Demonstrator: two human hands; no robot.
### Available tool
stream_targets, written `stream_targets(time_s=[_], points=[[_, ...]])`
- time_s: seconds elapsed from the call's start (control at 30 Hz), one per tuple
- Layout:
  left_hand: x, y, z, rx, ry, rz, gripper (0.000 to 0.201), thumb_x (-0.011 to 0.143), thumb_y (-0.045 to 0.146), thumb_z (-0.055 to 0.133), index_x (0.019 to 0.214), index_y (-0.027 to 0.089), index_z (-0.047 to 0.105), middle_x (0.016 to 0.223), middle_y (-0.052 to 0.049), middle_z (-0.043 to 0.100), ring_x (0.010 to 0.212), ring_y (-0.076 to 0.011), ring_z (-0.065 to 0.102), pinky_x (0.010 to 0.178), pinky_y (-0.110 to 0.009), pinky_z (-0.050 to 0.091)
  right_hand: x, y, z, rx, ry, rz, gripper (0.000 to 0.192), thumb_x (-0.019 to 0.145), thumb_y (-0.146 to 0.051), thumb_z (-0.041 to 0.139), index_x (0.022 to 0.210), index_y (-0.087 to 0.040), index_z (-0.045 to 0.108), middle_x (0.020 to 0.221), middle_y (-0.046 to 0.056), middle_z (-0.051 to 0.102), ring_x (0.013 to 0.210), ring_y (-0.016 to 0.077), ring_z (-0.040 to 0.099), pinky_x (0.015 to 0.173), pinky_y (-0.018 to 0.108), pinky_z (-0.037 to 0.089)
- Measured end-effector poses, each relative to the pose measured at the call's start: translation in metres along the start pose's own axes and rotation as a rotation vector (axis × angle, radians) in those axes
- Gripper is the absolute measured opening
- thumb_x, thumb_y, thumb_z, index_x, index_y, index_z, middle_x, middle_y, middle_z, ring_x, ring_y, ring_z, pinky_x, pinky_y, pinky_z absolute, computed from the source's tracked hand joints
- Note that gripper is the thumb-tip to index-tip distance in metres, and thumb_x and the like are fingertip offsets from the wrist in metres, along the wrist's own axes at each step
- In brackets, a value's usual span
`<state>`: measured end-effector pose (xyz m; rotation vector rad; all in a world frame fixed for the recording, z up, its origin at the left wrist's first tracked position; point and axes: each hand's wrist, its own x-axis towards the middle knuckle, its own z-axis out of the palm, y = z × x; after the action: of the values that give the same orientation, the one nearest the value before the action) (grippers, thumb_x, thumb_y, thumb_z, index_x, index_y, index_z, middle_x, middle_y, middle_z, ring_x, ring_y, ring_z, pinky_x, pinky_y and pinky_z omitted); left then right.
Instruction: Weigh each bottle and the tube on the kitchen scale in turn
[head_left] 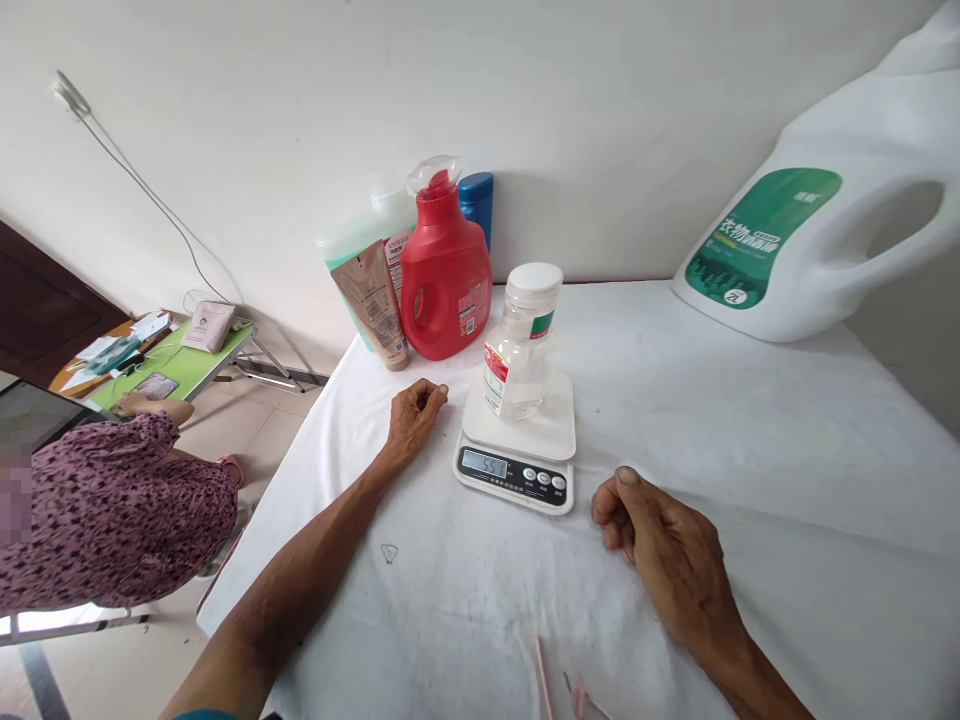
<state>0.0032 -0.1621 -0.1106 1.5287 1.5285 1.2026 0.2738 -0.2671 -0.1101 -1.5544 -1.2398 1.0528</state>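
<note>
bottle (523, 345) on scale (517, 450), between left hand (415, 415), right hand (660, 545)

Clear jar (523, 345), white lid, upright on white scale (517, 450); display lit.

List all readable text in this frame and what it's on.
"551", roughly, last digit unclear: display of the kitchen scale.
"2L": bottom of the green label on the big white jug; its large Chinese characters are too distorted to quote.
Too small to read: labels on the clear bottle, red bottle, tube.
</note>
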Motion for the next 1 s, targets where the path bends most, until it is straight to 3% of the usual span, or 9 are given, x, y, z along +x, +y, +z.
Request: stream_targets(time_s=[0.2,0.33,0.4,0.5,0.57,0.67,0.8,0.9,1.0], points=[[-0.004,0.004,-0.003,-0.02,-0.002,0.009,0.042,0.096,0.057,0.056,0.077,0.019,0.059,0.059,0.004,0.048,0.055,-0.0117,0.043,0.057,-0.028,0.035,-0.001,0.002,-0.001,0.024,-0.005,-0.022,0.065,0.099,-0.078,0.045,0.065,-0.023,0.058,0.053,0.0,0.054,0.053,0.0174,0.049,0.054,0.03,0.04],[-0.012,0.027,-0.002,0.055,0.126,0.212,0.04,0.092,0.057,0.067,0.105,0.02,0.062,0.092,-0.004,0.066,0.08,-0.0169,0.06,0.071,-0.031,0.047,-0.001,0.002,0.0,0.029,-0.004,-0.006,0.065,0.1,-0.077,0.044,0.065,-0.023,0.057,0.053,0.001,0.053,0.053,0.0173,0.049,0.053,0.029,0.039],[-0.014,0.044,0.006,0.115,0.128,0.349,0.059,0.082,0.058,0.08,0.124,0.022,0.058,0.114,-0.01,0.068,0.097,-0.022,0.064,0.081,-0.036,0.051,0.0,0.002,0.0,0.034,-0.013,-0.018,0.065,0.1,-0.076,0.044,0.064,-0.023,0.057,0.053,0.001,0.052,0.054,0.0174,0.05,0.053,0.029,0.039],[-0.011,0.066,0.025,0.162,0.009,0.437,0.085,0.067,0.056,0.093,0.134,0.024,0.051,0.133,-0.014,0.064,0.117,-0.0293,0.064,0.096,-0.044,0.052,-0.001,0.0,0.0,0.041,-0.01,-0.036,0.066,0.101,-0.076,0.044,0.064,-0.023,0.056,0.052,0.0,0.051,0.053,0.017,0.048,0.052,0.029,0.039],[-0.007,0.075,0.039,0.159,-0.041,0.384,0.079,0.066,0.051,0.094,0.128,0.023,0.053,0.128,-0.013,0.066,0.115,-0.0298,0.065,0.097,-0.045,0.052,-0.001,-0.002,-0.001,0.043,-0.005,-0.039,0.066,0.1,-0.076,0.044,0.064,-0.022,0.056,0.052,0.0,0.05,0.052,0.0166,0.047,0.052,0.028,0.038],[0.001,0.083,0.05,0.147,-0.022,0.246,0.058,0.072,0.041,0.092,0.113,0.022,0.057,0.108,-0.008,0.07,0.099,-0.0261,0.068,0.087,-0.041,0.053,-0.002,-0.005,-0.002,0.055,-0.01,-0.053,0.067,0.1,-0.077,0.043,0.063,-0.023,0.055,0.052,0.0,0.05,0.05,0.0163,0.046,0.051,0.028,0.038],[0.014,0.09,0.056,0.111,-0.018,0.213,0.055,0.068,0.034,0.094,0.108,0.022,0.058,0.103,-0.007,0.073,0.095,-0.0252,0.069,0.084,-0.038,0.051,-0.001,-0.007,-0.002,0.082,-0.03,-0.08,0.067,0.101,-0.076,0.041,0.062,-0.023,0.053,0.051,0.0,0.048,0.05,0.0168,0.045,0.051,0.028,0.038],[0.039,0.099,0.07,0.134,0.024,0.234,0.053,0.067,0.033,0.094,0.101,0.022,0.056,0.101,-0.006,0.072,0.095,-0.0249,0.068,0.083,-0.037,0.05,-0.001,-0.007,-0.003,0.096,-0.03,-0.075,0.065,0.102,-0.074,0.041,0.062,-0.024,0.051,0.052,-0.001,0.046,0.051,0.0171,0.044,0.052,0.028,0.038],[0.083,0.104,0.095,0.145,0.059,0.241,0.051,0.069,0.032,0.093,0.097,0.022,0.051,0.099,-0.005,0.07,0.094,-0.0245,0.066,0.084,-0.037,0.049,-0.003,-0.008,-0.003,0.11,-0.037,-0.06,0.063,0.103,-0.072,0.042,0.064,-0.024,0.051,0.054,-0.001,0.045,0.053,0.0177,0.044,0.053,0.029,0.038]])
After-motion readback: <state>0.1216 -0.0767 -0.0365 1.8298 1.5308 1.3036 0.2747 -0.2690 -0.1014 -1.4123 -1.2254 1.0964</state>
